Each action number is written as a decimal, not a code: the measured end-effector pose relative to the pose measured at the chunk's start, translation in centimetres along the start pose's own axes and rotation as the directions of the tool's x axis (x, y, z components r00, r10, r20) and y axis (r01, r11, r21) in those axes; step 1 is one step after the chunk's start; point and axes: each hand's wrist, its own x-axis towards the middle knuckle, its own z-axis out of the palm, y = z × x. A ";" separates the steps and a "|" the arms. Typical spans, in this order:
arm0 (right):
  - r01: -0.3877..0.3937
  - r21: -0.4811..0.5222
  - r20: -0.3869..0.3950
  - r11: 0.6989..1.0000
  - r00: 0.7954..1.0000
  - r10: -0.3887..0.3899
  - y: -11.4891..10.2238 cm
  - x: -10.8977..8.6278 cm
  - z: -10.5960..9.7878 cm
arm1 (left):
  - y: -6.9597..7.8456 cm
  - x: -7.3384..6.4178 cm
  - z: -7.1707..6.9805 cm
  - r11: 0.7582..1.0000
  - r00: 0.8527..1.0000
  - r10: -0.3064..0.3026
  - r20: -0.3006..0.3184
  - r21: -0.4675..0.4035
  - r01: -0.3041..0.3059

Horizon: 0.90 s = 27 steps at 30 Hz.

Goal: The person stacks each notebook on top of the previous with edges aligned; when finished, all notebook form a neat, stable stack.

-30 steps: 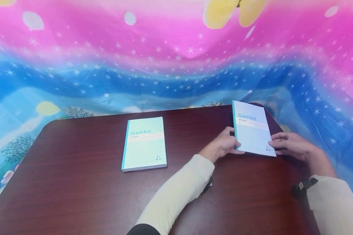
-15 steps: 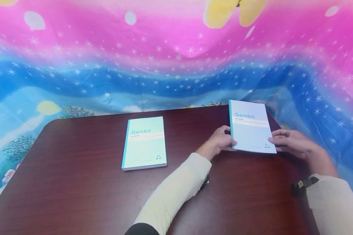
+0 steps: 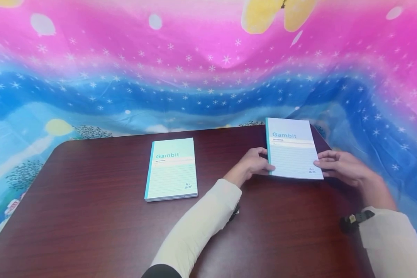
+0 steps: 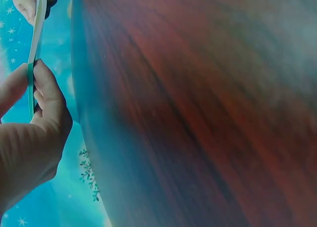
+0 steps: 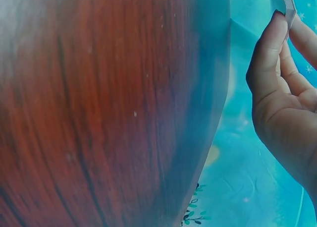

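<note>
A pale notebook (image 3: 293,154) with a teal spine and "Gambit" on its cover is held between both hands at the table's right side. My left hand (image 3: 255,162) pinches its spine edge, thumb on the cover and fingers beneath. In the left wrist view the notebook (image 4: 34,48) appears edge-on, raised off the table, between thumb and fingers of the left hand (image 4: 39,133). My right hand (image 3: 345,168) pinches the opposite edge near the lower corner; in the right wrist view a notebook corner (image 5: 288,6) sits between thumb and fingers of that hand (image 5: 285,93).
A stack of matching notebooks (image 3: 173,170) lies left of the middle on the dark reddish-brown table (image 3: 90,216). Behind and to the right hangs a pink and blue patterned cloth (image 3: 180,77). The table's right edge runs close to the right hand.
The held notebook has shifted leftward with both hands and sits a little straighter and higher in the head view. The stack on the left has stayed in place.
</note>
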 end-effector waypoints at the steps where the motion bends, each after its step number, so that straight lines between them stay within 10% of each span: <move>1: 0.004 0.005 0.000 1.000 1.000 -0.004 -0.1 0.0 0.1 | 0.0 0.0 -0.2 1.000 1.000 0.003 0.008 0.000 -0.003; 14: 0.050 0.050 0.035 0.998 0.998 -0.052 -0.5 0.0 0.9 | 0.3 -0.2 -2.3 1.000 0.995 0.003 0.104 -0.024 -0.001; 27: 0.076 -0.012 0.011 0.997 0.997 -0.076 -1.3 0.2 2.1 | 1.1 -1.3 -3.5 0.999 0.998 0.035 0.054 0.006 -0.035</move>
